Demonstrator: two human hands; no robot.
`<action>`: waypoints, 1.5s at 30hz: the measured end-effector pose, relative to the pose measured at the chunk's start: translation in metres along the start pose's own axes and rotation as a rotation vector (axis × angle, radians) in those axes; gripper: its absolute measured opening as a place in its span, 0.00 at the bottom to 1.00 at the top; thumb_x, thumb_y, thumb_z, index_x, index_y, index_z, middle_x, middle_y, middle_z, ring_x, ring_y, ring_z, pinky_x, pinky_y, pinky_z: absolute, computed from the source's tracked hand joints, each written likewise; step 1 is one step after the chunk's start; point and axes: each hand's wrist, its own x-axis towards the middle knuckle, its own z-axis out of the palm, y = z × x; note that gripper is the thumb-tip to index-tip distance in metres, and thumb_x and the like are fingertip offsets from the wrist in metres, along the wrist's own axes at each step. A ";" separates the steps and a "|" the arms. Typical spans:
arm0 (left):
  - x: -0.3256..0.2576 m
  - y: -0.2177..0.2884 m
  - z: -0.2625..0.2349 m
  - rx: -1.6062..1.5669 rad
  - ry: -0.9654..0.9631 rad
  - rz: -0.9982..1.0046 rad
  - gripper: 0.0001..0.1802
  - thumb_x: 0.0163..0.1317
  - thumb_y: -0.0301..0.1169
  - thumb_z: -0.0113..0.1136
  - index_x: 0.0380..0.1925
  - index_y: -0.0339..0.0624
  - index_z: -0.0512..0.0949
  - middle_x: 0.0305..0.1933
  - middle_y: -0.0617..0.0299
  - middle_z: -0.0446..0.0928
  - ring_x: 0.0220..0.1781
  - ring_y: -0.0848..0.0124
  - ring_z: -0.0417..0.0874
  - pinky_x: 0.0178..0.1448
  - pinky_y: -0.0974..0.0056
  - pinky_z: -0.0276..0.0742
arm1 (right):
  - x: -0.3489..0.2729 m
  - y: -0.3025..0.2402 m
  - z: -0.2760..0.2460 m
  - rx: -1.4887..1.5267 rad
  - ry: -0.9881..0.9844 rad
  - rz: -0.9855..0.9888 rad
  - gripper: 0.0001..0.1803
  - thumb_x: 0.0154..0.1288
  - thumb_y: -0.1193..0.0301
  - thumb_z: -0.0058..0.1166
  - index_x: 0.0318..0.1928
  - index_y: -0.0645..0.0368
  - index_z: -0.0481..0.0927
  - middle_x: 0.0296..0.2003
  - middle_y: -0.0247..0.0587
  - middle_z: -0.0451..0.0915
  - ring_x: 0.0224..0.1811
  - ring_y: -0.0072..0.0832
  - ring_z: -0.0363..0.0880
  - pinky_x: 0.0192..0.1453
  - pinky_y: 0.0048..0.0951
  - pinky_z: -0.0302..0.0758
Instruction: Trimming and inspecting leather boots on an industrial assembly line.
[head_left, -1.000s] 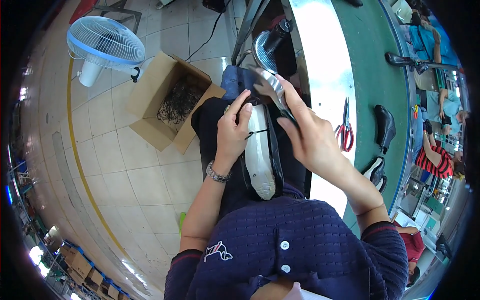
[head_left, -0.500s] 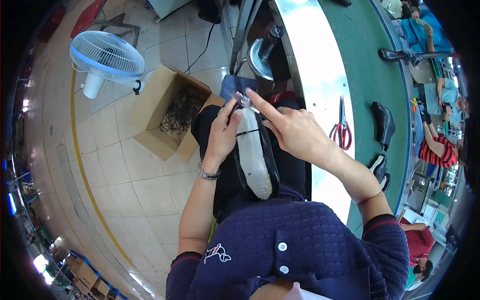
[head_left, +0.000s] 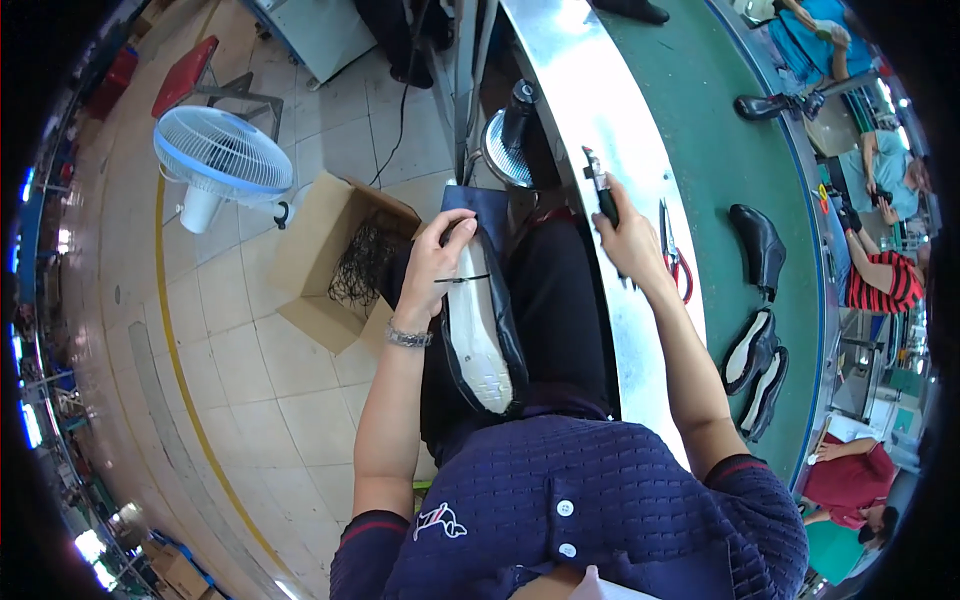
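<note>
Head cam: left hand (head_left: pixel 432 268) gripped the black shoe (head_left: pixel 485 330), pale sole up, on the lap. Right hand (head_left: pixel 625 235) clenched a dark tool (head_left: pixel 600 192) over the workbench's (head_left: pixel 590 90) metal edge, w/ red scissors (head_left: pixel 674 255) just beside.

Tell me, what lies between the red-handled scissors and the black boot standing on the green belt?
Nothing: in the head view, only bare green belt runs between the scissors and the black boot.

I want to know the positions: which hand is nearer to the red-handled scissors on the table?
The right hand. It holds a dark tool just left of the red-handled scissors; the left hand is farther left, gripping the shoe on the lap.
</note>
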 end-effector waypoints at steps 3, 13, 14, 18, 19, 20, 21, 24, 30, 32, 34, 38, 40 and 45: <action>0.006 -0.009 -0.009 0.022 -0.036 0.072 0.13 0.66 0.33 0.59 0.45 0.36 0.79 0.38 0.68 0.76 0.40 0.80 0.73 0.46 0.73 0.69 | 0.039 0.057 0.027 -0.161 0.067 0.219 0.38 0.68 0.58 0.51 0.72 0.58 0.53 0.48 0.68 0.76 0.48 0.56 0.79 0.53 0.49 0.74; -0.050 -0.011 -0.017 -0.298 -0.054 0.120 0.37 0.63 0.22 0.56 0.71 0.35 0.53 0.72 0.48 0.59 0.74 0.62 0.60 0.73 0.62 0.57 | -0.070 0.206 0.022 -0.136 0.579 0.076 0.20 0.58 0.72 0.59 0.51 0.67 0.75 0.43 0.54 0.77 0.50 0.48 0.74 0.56 0.42 0.69; -0.066 -0.013 -0.016 -0.349 -0.009 0.078 0.38 0.62 0.21 0.56 0.71 0.35 0.52 0.74 0.49 0.55 0.75 0.62 0.56 0.75 0.60 0.55 | -0.085 0.222 0.025 -0.154 0.548 0.109 0.20 0.56 0.72 0.61 0.48 0.67 0.75 0.40 0.53 0.75 0.45 0.46 0.75 0.52 0.43 0.71; -0.102 -0.024 -0.001 0.176 0.124 0.240 0.41 0.59 0.27 0.63 0.72 0.43 0.55 0.76 0.49 0.51 0.75 0.57 0.58 0.73 0.56 0.59 | -0.108 0.222 0.031 -0.076 0.289 0.355 0.22 0.55 0.70 0.65 0.49 0.65 0.75 0.36 0.53 0.80 0.38 0.46 0.80 0.47 0.44 0.74; -0.101 -0.012 0.008 0.496 0.209 0.389 0.37 0.57 0.32 0.68 0.67 0.44 0.65 0.75 0.48 0.52 0.73 0.55 0.61 0.71 0.56 0.61 | -0.102 0.221 0.027 -0.128 0.252 0.352 0.24 0.55 0.71 0.63 0.51 0.65 0.73 0.33 0.54 0.82 0.37 0.46 0.82 0.45 0.42 0.75; -0.100 -0.011 0.019 0.557 0.312 0.448 0.26 0.58 0.31 0.67 0.58 0.43 0.76 0.72 0.47 0.58 0.69 0.53 0.66 0.69 0.57 0.65 | -0.097 0.227 0.019 -0.068 0.239 0.298 0.25 0.56 0.70 0.61 0.53 0.69 0.71 0.32 0.50 0.82 0.33 0.38 0.82 0.39 0.37 0.76; -0.104 -0.012 0.018 0.560 0.394 0.432 0.19 0.60 0.30 0.65 0.52 0.40 0.79 0.69 0.48 0.63 0.67 0.55 0.69 0.67 0.59 0.66 | -0.087 0.184 0.002 0.356 0.043 0.498 0.25 0.58 0.69 0.58 0.53 0.72 0.71 0.29 0.44 0.80 0.29 0.28 0.79 0.33 0.30 0.76; -0.094 0.001 0.028 0.548 0.575 0.442 0.09 0.65 0.27 0.58 0.42 0.37 0.83 0.55 0.51 0.76 0.53 0.60 0.79 0.56 0.62 0.74 | -0.099 0.104 -0.026 0.843 -0.099 0.505 0.24 0.61 0.70 0.56 0.56 0.68 0.71 0.33 0.34 0.77 0.31 0.19 0.74 0.36 0.20 0.72; -0.085 -0.021 0.026 0.533 0.663 0.474 0.08 0.67 0.26 0.55 0.39 0.35 0.82 0.49 0.54 0.80 0.45 0.63 0.81 0.44 0.65 0.77 | -0.142 -0.016 -0.014 1.086 -0.897 0.253 0.52 0.44 0.30 0.62 0.57 0.61 0.70 0.25 0.22 0.63 0.24 0.13 0.63 0.27 0.18 0.59; -0.090 -0.023 0.028 0.533 0.672 0.494 0.08 0.67 0.25 0.54 0.38 0.35 0.81 0.48 0.55 0.79 0.44 0.64 0.81 0.44 0.65 0.77 | -0.150 -0.031 -0.010 1.101 -1.041 0.350 0.46 0.52 0.31 0.57 0.54 0.60 0.70 0.25 0.22 0.63 0.24 0.13 0.63 0.27 0.16 0.60; -0.094 -0.022 0.029 0.532 0.684 0.519 0.07 0.67 0.25 0.54 0.38 0.34 0.81 0.48 0.55 0.79 0.44 0.64 0.81 0.43 0.65 0.77 | -0.154 -0.042 -0.006 1.128 -1.046 0.415 0.43 0.56 0.33 0.54 0.53 0.59 0.70 0.26 0.23 0.64 0.24 0.13 0.63 0.27 0.16 0.60; -0.101 -0.020 0.033 0.498 0.657 0.470 0.05 0.65 0.23 0.55 0.37 0.34 0.80 0.45 0.56 0.77 0.43 0.63 0.81 0.43 0.63 0.77 | -0.150 -0.048 0.007 1.200 -1.074 0.529 0.35 0.66 0.37 0.45 0.49 0.59 0.72 0.25 0.24 0.66 0.23 0.13 0.65 0.25 0.15 0.62; -0.102 -0.017 0.035 0.525 0.646 0.469 0.05 0.65 0.22 0.55 0.36 0.33 0.80 0.46 0.55 0.77 0.43 0.61 0.81 0.45 0.63 0.77 | -0.154 -0.054 0.015 1.094 -0.964 0.501 0.32 0.67 0.38 0.44 0.40 0.58 0.74 0.22 0.26 0.67 0.20 0.14 0.64 0.22 0.17 0.61; -0.099 -0.024 0.024 0.729 0.669 0.695 0.04 0.63 0.21 0.57 0.37 0.32 0.78 0.44 0.52 0.78 0.46 0.57 0.82 0.48 0.59 0.78 | -0.162 -0.060 0.034 0.820 -0.748 0.436 0.28 0.71 0.45 0.42 0.28 0.58 0.72 0.16 0.27 0.66 0.16 0.17 0.64 0.21 0.22 0.61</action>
